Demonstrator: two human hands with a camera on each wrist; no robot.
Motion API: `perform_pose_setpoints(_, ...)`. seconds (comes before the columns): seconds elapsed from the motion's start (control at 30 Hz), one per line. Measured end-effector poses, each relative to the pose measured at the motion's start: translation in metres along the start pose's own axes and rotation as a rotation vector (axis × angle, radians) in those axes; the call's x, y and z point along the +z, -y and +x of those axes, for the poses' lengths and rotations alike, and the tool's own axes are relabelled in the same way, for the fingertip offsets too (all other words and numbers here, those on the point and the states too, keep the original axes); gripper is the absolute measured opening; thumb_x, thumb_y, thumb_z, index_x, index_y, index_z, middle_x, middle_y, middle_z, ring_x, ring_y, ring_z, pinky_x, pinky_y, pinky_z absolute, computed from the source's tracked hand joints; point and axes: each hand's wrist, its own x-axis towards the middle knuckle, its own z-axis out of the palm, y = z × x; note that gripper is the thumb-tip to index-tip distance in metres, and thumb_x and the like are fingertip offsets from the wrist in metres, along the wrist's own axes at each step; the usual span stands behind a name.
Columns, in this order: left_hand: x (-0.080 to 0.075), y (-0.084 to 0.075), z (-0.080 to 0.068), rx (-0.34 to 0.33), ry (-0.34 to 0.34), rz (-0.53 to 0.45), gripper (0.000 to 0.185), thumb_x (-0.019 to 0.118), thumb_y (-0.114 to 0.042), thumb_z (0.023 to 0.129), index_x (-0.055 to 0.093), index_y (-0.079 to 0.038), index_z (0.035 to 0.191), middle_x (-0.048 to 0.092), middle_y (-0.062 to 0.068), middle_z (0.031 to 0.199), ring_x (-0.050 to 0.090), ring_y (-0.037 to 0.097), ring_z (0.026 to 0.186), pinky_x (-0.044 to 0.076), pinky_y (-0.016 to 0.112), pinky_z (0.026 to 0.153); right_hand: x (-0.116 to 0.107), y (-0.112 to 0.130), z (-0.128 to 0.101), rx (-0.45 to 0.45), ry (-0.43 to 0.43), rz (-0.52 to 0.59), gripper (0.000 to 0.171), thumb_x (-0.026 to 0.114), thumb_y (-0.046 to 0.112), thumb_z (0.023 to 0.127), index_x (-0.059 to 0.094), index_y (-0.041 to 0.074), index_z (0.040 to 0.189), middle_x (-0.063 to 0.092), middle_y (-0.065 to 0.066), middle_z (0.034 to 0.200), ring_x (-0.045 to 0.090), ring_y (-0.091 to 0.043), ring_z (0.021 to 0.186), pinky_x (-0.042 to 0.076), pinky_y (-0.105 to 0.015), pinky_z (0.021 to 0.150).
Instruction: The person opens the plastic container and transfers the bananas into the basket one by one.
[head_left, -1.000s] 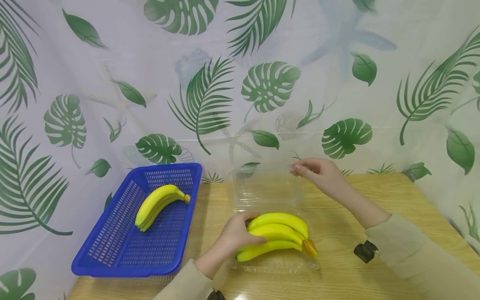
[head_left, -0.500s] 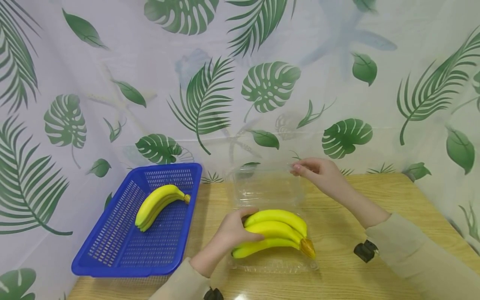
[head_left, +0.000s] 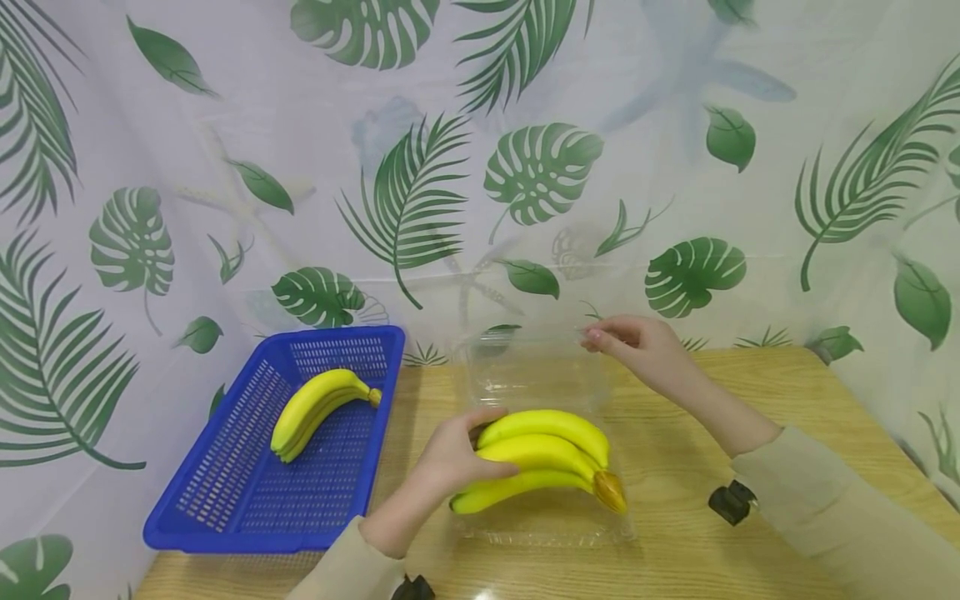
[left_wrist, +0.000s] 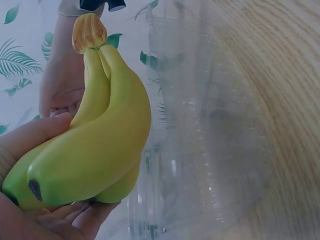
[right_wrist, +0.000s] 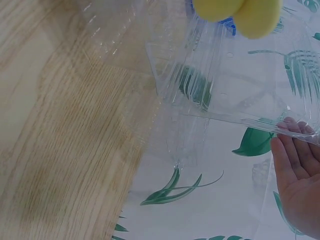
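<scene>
My left hand (head_left: 453, 454) grips a bunch of yellow bananas (head_left: 551, 452) by the tip end, its brown stem pointing right. In the left wrist view the thumb lies along one side of the bananas (left_wrist: 100, 135) and the fingers come from beneath. The bunch is above the base (head_left: 540, 532) of a clear plastic clamshell container. Behind it the container's lid (head_left: 532, 379) stands raised, and my right hand (head_left: 637, 340) pinches its upper right corner. From the right wrist, fingers (right_wrist: 295, 150) show against the clear lid edge.
To the left stands a blue plastic basket (head_left: 360, 500) holding another bunch of bananas (head_left: 318, 412). Everything rests on a wooden table (head_left: 750, 392). A white leaf-print cloth (head_left: 570, 275) hangs right behind the raised lid.
My left hand has carried the bananas a little left and up in the head view, showing more of the container base in front. The right hand and lid have stayed put.
</scene>
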Motion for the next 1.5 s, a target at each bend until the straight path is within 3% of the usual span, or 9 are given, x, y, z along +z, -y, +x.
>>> perform_pose_setpoints(0.4,-0.017,-0.018,-0.015,0.009,-0.003,-0.032,0.072,0.091,-0.005,0.081,0.061,-0.001,0.147,0.067,0.020,0.142,0.066,0.035,0.128,0.057,0.047,0.112,0.000,0.000,-0.001,0.006,0.011,0.020,0.033,0.057,0.024,0.111,0.073,0.000,0.128,0.079,-0.018,0.120,0.075,-0.036,0.114,0.051,-0.005,0.089)
perform_pose_setpoints(0.8,-0.036,-0.021,-0.021,0.059,-0.029,-0.072,0.073,0.089,-0.003,0.081,0.058,0.006,0.147,0.066,0.024,0.142,0.068,0.035,0.126,0.059,0.044,0.110,0.000,-0.001,-0.001,0.014,0.012,0.023,0.033,0.057,0.024,0.111,0.073,0.000,0.128,0.079,-0.018,0.120,0.075,-0.036,0.114,0.051,-0.005,0.089)
perform_pose_setpoints(1.5,-0.072,-0.028,-0.044,0.022,-0.120,-0.110,0.073,0.088,-0.008,0.086,0.056,0.000,0.151,0.061,0.021,0.151,0.063,0.036,0.136,0.056,0.045,0.114,0.001,-0.002,0.000,-0.004,0.008,0.023,0.032,0.058,0.021,0.111,0.073,-0.001,0.127,0.080,-0.018,0.118,0.075,-0.039,0.111,0.052,-0.005,0.089)
